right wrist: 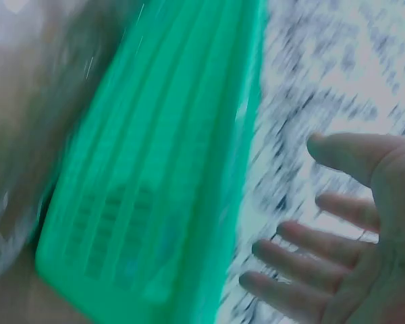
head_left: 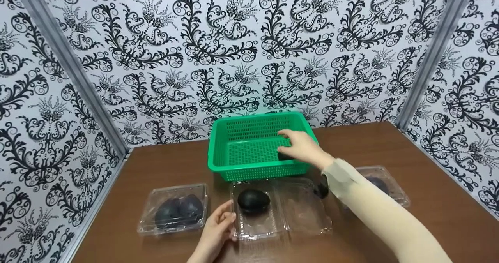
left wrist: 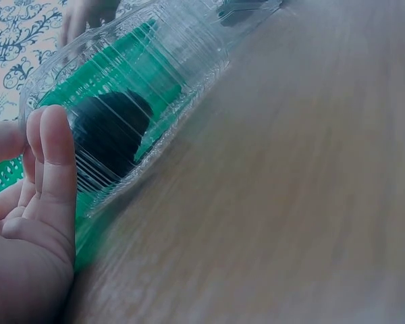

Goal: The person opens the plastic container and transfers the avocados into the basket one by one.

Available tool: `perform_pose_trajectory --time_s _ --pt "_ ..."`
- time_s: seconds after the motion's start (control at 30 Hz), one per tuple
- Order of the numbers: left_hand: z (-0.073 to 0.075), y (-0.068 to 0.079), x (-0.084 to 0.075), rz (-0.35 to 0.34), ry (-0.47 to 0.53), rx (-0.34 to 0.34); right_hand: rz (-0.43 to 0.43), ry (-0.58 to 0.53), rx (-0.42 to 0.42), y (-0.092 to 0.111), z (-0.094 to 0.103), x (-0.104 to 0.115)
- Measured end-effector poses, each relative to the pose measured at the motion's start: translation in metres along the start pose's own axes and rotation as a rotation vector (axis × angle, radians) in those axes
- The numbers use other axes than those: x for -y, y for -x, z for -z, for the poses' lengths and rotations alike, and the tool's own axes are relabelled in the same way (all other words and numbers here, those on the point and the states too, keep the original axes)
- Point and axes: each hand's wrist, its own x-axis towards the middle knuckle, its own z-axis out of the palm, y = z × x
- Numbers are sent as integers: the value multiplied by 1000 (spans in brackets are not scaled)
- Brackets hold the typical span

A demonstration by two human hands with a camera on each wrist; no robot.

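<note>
A clear plastic clamshell container (head_left: 259, 230) lies unfolded on the table, its lid (head_left: 306, 212) to the right. One dark, glossy, egg-shaped fruit (head_left: 253, 200) sits in its base; the exact kind cannot be told. At the base's left edge, my left hand (head_left: 219, 226) holds the rim between thumb and fingers. My right hand (head_left: 302, 148) is over the right side of a green slotted basket (head_left: 255, 172), fingers spread. Beneath it, a dark fruit (head_left: 285, 156) shows partly inside the basket. In the right wrist view, nothing is between the fingers.
Closed clear containers with dark fruit stand on both sides, one at left (head_left: 173, 210) and one at right (head_left: 384, 181), partly behind my right sleeve. Another dark object (head_left: 321, 191) shows beside the sleeve. Patterned walls (head_left: 241, 60) enclose the brown table (head_left: 167, 165).
</note>
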Motion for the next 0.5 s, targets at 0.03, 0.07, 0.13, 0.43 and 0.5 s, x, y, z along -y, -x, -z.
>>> perform_pose_trajectory --time_s 0.03,0.07,0.13,0.43,0.5 --pt "0 0 -1 3 -1 -1 18 -13 -18 6 -1 8" --pt "0 0 -1 5 -2 -1 44 -17 -36 12 -3 14" --pt "0 0 -2 6 -2 0 95 -27 -55 25 -8 27" --pt "-2 4 -2 32 -7 -7 280 -32 4 80 -36 60" --pt "-3 3 -4 25 -8 -12 311 -10 29 85 -42 63"
